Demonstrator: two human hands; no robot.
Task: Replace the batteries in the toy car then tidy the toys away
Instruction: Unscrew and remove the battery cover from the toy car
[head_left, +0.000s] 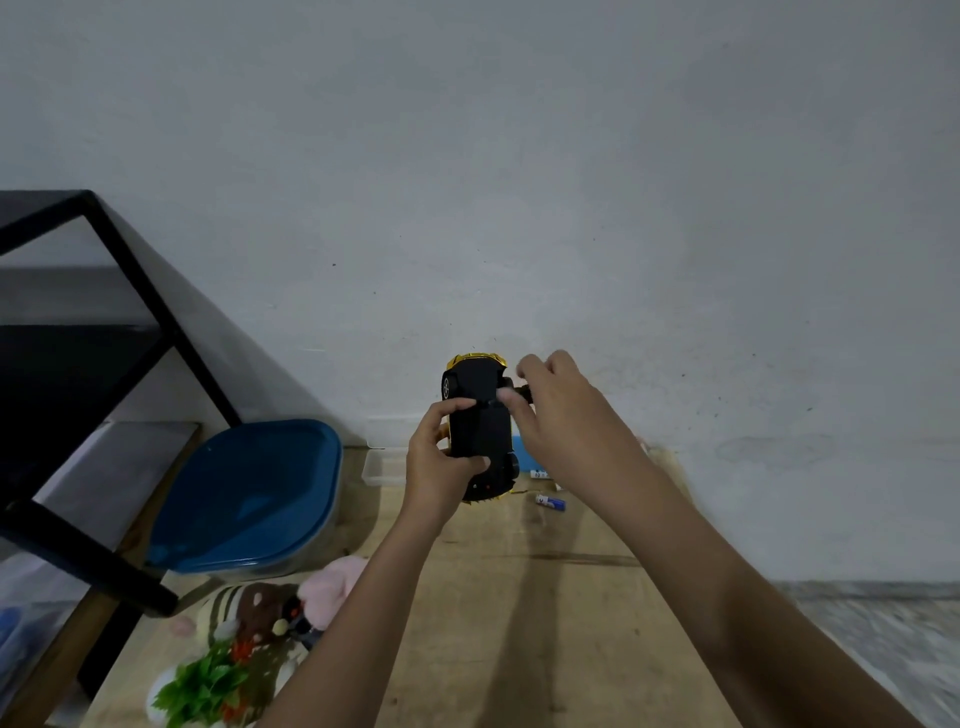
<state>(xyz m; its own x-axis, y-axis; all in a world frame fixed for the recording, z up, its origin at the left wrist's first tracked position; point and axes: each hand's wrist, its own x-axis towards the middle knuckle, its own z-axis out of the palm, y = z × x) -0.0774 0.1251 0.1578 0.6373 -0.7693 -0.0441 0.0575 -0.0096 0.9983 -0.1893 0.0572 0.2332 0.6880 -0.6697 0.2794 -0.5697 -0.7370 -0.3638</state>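
Tool (524, 393) in right hand (563, 415) mostly hidden beside upturned toy car (480, 418).

Two limbs of one person are showing. The left hand (441, 454) is appearing just left of the toy car (479, 415), and the right hand (563, 415) just right of it. Both hands are showing bare. The left forearm (363, 597), below and left of the car, is showing uncovered from the wrist to the frame's bottom edge. The right forearm (727, 597), below and right of the car, is likewise showing uncovered along its whole visible length. Dim light is softening fine detail on fingers and nails.
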